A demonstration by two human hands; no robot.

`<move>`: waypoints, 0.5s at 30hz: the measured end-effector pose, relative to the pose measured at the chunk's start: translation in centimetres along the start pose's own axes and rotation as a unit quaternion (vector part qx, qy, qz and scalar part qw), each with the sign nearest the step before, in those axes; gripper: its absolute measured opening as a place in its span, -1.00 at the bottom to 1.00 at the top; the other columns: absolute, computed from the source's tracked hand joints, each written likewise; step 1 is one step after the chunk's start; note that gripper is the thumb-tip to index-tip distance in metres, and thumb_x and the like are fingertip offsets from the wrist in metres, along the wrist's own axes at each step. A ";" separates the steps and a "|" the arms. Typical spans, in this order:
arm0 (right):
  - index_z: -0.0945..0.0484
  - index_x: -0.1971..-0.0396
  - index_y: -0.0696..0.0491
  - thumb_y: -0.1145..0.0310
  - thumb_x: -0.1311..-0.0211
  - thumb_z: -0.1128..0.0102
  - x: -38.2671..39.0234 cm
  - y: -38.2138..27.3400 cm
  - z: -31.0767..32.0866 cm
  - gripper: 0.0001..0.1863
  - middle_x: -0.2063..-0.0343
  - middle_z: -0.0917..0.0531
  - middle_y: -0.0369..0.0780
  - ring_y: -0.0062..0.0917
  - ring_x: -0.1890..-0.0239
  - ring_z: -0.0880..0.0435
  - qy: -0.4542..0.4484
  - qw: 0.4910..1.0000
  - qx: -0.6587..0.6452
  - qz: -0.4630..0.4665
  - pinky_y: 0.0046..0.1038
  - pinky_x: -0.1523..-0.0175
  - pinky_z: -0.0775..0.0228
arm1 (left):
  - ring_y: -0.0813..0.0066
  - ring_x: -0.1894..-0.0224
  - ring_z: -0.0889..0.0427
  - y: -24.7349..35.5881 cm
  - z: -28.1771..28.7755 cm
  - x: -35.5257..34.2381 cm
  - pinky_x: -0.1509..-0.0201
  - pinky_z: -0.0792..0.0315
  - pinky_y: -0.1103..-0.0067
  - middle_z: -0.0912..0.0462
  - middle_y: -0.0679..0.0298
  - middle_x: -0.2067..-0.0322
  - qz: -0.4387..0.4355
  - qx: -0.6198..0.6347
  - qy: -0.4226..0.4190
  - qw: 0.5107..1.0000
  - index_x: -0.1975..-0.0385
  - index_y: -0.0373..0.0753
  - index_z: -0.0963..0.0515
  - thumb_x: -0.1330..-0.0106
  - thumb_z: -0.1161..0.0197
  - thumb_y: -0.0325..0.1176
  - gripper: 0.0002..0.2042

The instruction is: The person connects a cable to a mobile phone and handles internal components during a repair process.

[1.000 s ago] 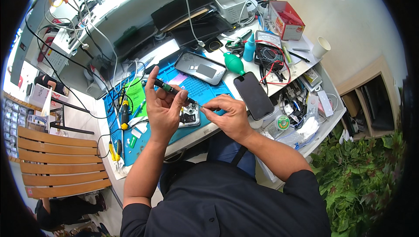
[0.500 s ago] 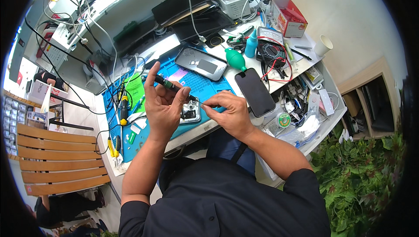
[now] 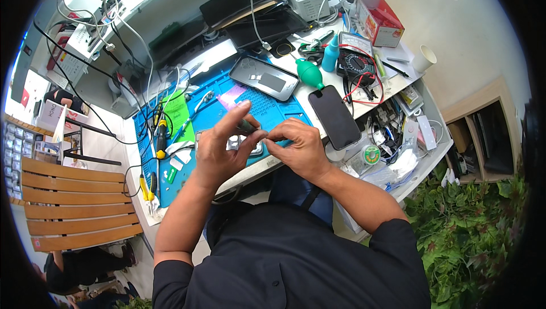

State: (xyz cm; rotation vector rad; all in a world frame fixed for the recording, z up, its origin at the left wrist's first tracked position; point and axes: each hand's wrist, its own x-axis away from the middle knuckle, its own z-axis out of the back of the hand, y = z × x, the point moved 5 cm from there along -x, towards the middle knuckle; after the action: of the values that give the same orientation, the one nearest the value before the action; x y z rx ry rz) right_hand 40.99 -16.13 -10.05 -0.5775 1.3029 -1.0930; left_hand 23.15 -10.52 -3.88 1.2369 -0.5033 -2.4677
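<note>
My left hand (image 3: pixel 222 152) is closed round a slim, dark green and black screwdriver (image 3: pixel 245 126), mostly hidden by the fingers. My right hand (image 3: pixel 298 145) pinches at the screwdriver's tip end, its thumb and forefinger meeting the left fingertips. Whatever small piece lies in that pinch is too small to make out. Beneath the hands, an opened silver-framed phone (image 3: pixel 257 148) lies on the blue work mat (image 3: pixel 284 117), partly covered. Right of my right hand rests a dark-screened phone (image 3: pixel 334 118). Beyond the hands is a grey phone housing (image 3: pixel 264 79).
A green air blower (image 3: pixel 310 74), a blue bottle (image 3: pixel 330 56) and a multimeter (image 3: pixel 355 65) with red leads stand back right. Yellow-handled cutters (image 3: pixel 148 188) and a yellow-black screwdriver (image 3: pixel 162 138) lie left among cables. An open drawer (image 3: pixel 424 164) holds clutter.
The screwdriver has swung from a slanted, mostly visible pose to one largely hidden behind my left fingers. My left fingers have curled in, and both hands have stayed together.
</note>
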 end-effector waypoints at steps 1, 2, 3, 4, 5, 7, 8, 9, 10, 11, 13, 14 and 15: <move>-0.80 0.30 0.15 0.45 -0.25 -0.61 0.1 0.1 -0.1 -0.87 0.37 -0.81 -0.18 -0.32 0.24 -0.78 -0.005 1.000 -0.007 -0.007 -0.30 0.05 -0.58 | 0.31 0.20 -0.91 0.2 0.1 -0.1 0.12 -0.80 0.46 -0.84 0.03 0.21 -0.015 0.013 -0.029 0.999 -0.61 -0.27 -0.25 -0.35 -0.62 -0.63 -0.13; -0.80 0.29 0.15 0.43 -0.24 -0.63 0.2 0.2 -0.2 -0.84 0.36 -0.80 -0.18 -0.30 0.23 -0.78 -0.010 1.000 -0.013 -0.015 -0.29 0.04 -0.58 | 0.32 0.20 -0.91 0.1 0.3 0.0 0.12 -0.80 0.46 -0.84 0.03 0.21 -0.005 0.012 -0.033 0.999 -0.62 -0.27 -0.25 -0.35 -0.62 -0.63 -0.13; -0.81 0.24 0.14 0.41 -0.22 -0.66 0.2 0.1 -0.4 -0.80 0.33 -0.80 -0.18 -0.32 0.21 -0.78 -0.034 0.999 0.009 -0.013 -0.29 0.03 -0.58 | 0.33 0.20 -0.91 0.0 0.4 0.2 0.12 -0.80 0.47 -0.84 0.04 0.21 0.005 0.011 -0.036 0.999 -0.62 -0.27 -0.25 -0.35 -0.61 -0.63 -0.13; -0.82 0.19 0.13 0.39 -0.20 -0.68 0.1 -0.2 -0.6 -0.76 0.30 -0.80 -0.18 -0.33 0.19 -0.77 -0.058 0.998 0.031 -0.011 -0.29 0.02 -0.59 | 0.34 0.20 -0.91 0.0 0.5 0.4 0.12 -0.80 0.47 -0.85 0.05 0.20 0.016 0.009 -0.039 0.999 -0.62 -0.27 -0.26 -0.35 -0.61 -0.63 -0.13; -0.83 0.14 0.12 0.37 -0.18 -0.70 0.0 -0.2 -0.8 -0.71 0.27 -0.80 -0.19 -0.35 0.16 -0.77 -0.082 0.995 0.053 -0.009 -0.30 0.01 -0.59 | 0.34 0.20 -0.91 -0.1 0.7 0.6 0.12 -0.80 0.47 -0.85 0.05 0.20 0.021 0.006 -0.031 0.999 -0.63 -0.27 -0.25 -0.35 -0.61 -0.63 -0.13; -0.83 0.12 0.11 0.35 -0.16 -0.71 0.2 0.0 -1.1 -0.68 0.26 -0.76 -0.18 -0.31 0.15 -0.74 -0.095 0.989 0.108 0.044 -0.27 -0.02 -0.59 | 0.35 0.19 -0.91 -0.4 0.7 1.0 0.11 -0.80 0.48 -0.85 0.05 0.19 0.031 0.001 -0.014 0.999 -0.64 -0.26 -0.25 -0.36 -0.61 -0.63 -0.12; -0.83 0.11 0.11 0.33 -0.15 -0.72 0.4 0.1 -1.3 -0.66 0.25 -0.74 -0.18 -0.29 0.14 -0.72 -0.102 0.983 0.135 0.070 -0.25 -0.04 -0.58 | 0.34 0.20 -0.92 -0.8 0.7 1.5 0.14 -0.81 0.48 -0.85 0.07 0.15 0.042 0.001 -0.009 0.999 -0.61 -0.26 -0.30 -0.36 -0.62 -0.60 -0.16; -0.83 0.12 0.11 0.33 -0.15 -0.72 0.5 0.2 -1.4 -0.67 0.25 -0.73 -0.18 -0.27 0.15 -0.71 -0.098 0.983 0.140 0.071 -0.25 -0.05 -0.58 | 0.34 0.21 -0.93 -1.3 0.6 2.1 0.17 -0.82 0.47 -0.86 0.09 0.12 0.052 0.001 -0.005 0.999 -0.59 -0.26 -0.35 -0.36 -0.63 -0.56 -0.19; -0.83 0.14 0.11 0.33 -0.15 -0.71 0.6 0.2 -1.5 -0.68 0.25 -0.73 -0.18 -0.26 0.15 -0.70 -0.096 0.982 0.145 0.071 -0.24 -0.06 -0.57 | 0.33 0.22 -0.95 -1.7 0.6 2.5 0.19 -0.82 0.46 -0.87 0.11 0.08 0.062 0.002 0.001 0.998 -0.56 -0.26 -0.39 -0.36 -0.64 -0.52 -0.22; -0.83 0.15 0.11 0.33 -0.14 -0.71 0.6 0.2 -1.6 -0.69 0.25 -0.72 -0.18 -0.25 0.16 -0.70 -0.093 0.982 0.149 0.072 -0.24 -0.07 -0.56 | 0.34 0.22 -0.95 -2.0 0.4 2.9 0.19 -0.82 0.47 -0.86 0.10 0.05 0.066 -0.004 0.006 0.998 -0.56 -0.26 -0.39 -0.36 -0.64 -0.52 -0.22; -0.84 0.16 0.11 0.34 -0.14 -0.71 0.6 0.4 -1.5 -0.70 0.25 -0.73 -0.18 -0.26 0.16 -0.71 -0.100 0.982 0.146 0.063 -0.24 -0.07 -0.57 | 0.34 0.22 -0.95 -2.3 0.3 3.2 0.19 -0.82 0.47 -0.85 0.08 -0.01 0.072 -0.016 0.015 0.997 -0.56 -0.27 -0.39 -0.37 -0.64 -0.51 -0.22; -0.84 0.16 0.11 0.34 -0.14 -0.71 0.6 0.5 -1.5 -0.70 0.25 -0.73 -0.18 -0.26 0.16 -0.71 -0.102 0.983 0.144 0.058 -0.24 -0.07 -0.57 | 0.35 0.21 -0.93 -2.2 0.2 3.1 0.16 -0.82 0.48 -0.85 0.08 0.06 0.070 -0.017 0.010 0.997 -0.59 -0.26 -0.35 -0.36 -0.63 -0.55 -0.19; -0.84 0.17 0.11 0.34 -0.14 -0.71 0.6 0.5 -1.5 -0.70 0.25 -0.73 -0.18 -0.26 0.16 -0.71 -0.103 0.982 0.144 0.058 -0.24 -0.07 -0.57 | 0.37 0.20 -0.92 -2.1 0.2 3.0 0.13 -0.81 0.48 -0.85 0.08 0.12 0.069 -0.018 0.006 0.997 -0.61 -0.26 -0.30 -0.36 -0.62 -0.59 -0.16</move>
State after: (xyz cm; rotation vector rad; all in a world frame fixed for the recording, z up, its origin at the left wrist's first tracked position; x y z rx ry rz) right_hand 39.71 -16.14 -11.13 -0.3816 0.9643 -1.0717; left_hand 21.01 -9.94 -6.79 1.1610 -0.5198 -2.3430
